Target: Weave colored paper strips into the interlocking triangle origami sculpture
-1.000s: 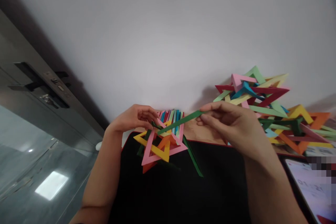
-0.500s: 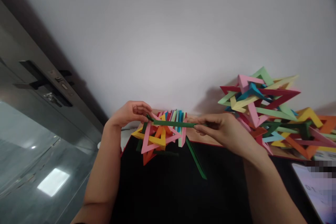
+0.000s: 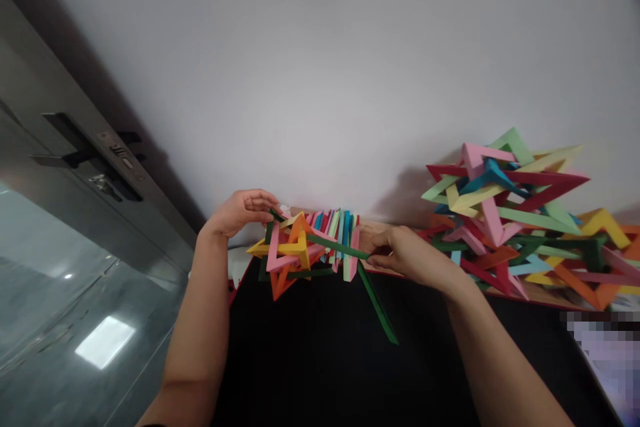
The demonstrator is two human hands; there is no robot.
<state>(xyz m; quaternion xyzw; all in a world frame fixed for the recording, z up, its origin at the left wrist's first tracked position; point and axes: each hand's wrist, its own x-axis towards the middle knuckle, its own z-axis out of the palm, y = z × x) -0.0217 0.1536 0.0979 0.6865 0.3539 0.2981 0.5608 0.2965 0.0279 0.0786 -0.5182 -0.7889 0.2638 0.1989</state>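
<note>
A folded paper star (image 3: 287, 259) of pink, yellow, orange and dark green pieces sits at the middle left, over the near edge of a black mat. My left hand (image 3: 245, 212) is at its upper left corner, thumb and fingers closed on a dark green paper end. A green paper strip (image 3: 333, 245) runs from the star to the right, partly hidden among its pieces. The strip's right end is pinched in my right hand (image 3: 405, 253). Another green strip (image 3: 377, 307) lies slanted on the black mat (image 3: 350, 373) below.
Behind the star stands a row of folded coloured paper strips (image 3: 345, 230). Large finished paper stars (image 3: 505, 180) are heaped at the right against the wall (image 3: 320, 80). A blurred screen (image 3: 603, 367) lies at lower right. A door with a handle (image 3: 75, 159) is at left.
The star has tilted and shifted slightly left. The green strip's right end has dropped a little, and its left part now goes behind the star's yellow piece. My right hand has moved slightly left.
</note>
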